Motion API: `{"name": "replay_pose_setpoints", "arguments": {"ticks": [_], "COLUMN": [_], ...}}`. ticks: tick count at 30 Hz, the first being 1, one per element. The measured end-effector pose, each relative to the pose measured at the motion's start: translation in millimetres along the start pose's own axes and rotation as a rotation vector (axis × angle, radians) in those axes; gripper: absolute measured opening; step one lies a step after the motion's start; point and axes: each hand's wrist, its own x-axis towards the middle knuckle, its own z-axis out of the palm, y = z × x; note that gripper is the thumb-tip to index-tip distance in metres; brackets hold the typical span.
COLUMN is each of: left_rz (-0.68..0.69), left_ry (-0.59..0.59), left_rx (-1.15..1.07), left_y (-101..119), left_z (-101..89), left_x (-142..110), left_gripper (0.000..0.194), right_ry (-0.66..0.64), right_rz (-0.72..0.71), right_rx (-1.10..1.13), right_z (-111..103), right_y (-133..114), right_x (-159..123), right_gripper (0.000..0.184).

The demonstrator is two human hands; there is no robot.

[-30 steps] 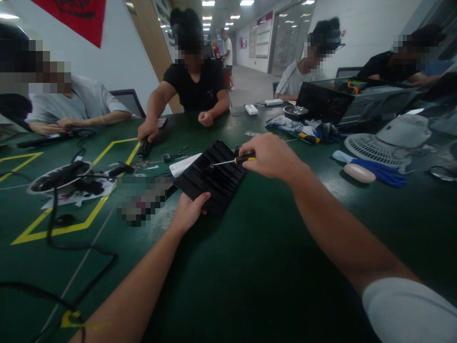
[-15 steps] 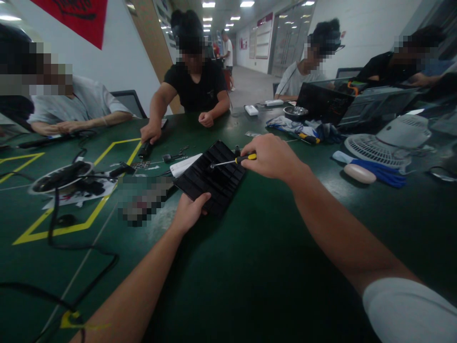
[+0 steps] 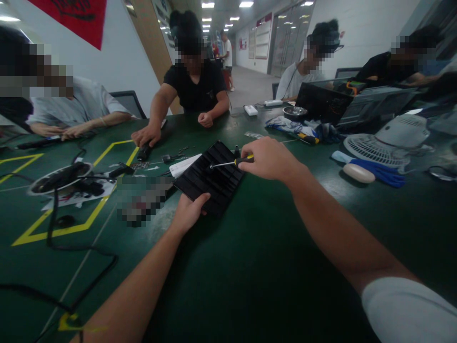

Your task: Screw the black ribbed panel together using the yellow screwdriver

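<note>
My left hand point(image 3: 190, 213) grips the near left edge of a black ribbed plastic tray point(image 3: 223, 190), its thumb on top and its fingers underneath. The tray is divided into several long slots and is held tilted above the table. In my right hand point(image 3: 267, 159) is a screwdriver point(image 3: 228, 165) with a yellow and black handle, fingers closed around the grip. Its metal shaft points left over the tray. A small shiny piece, too small to name, shows at the tip near the tray's middle.
On the green table point(image 3: 271, 267) lie a white sheet point(image 3: 183, 166), a white dish of black parts point(image 3: 60, 178) and loose black cables. To the right are a grey fan point(image 3: 389, 138), blue gloves point(image 3: 383, 172) and a pale oval object point(image 3: 359, 174). Co-workers sit around the far side.
My right hand has shifted very slightly on the screwdriver handle, while the tray and my left hand stay put. Across the table, a co-worker's hand has moved a little left.
</note>
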Motion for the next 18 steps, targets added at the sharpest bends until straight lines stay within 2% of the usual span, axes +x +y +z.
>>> {"name": "replay_pose_setpoints", "arguments": {"ticks": [7, 18], "left_rz": [0.002, 0.002], "left_ry": [-0.001, -0.004], "left_rx": [-0.005, -0.005], "left_y": [-1.0, 0.3], "left_z": [0.5, -0.2], "left_x": [-1.1, -1.4], "left_gripper": [0.026, 0.028], "right_ry": [0.028, 0.033], "right_rz": [-0.036, 0.029], "right_rx": [0.024, 0.018], "right_z": [1.8, -0.8], "right_y": [4.8, 2.1], "right_x": [0.1, 1.0], "right_gripper": [0.022, 0.024]}}
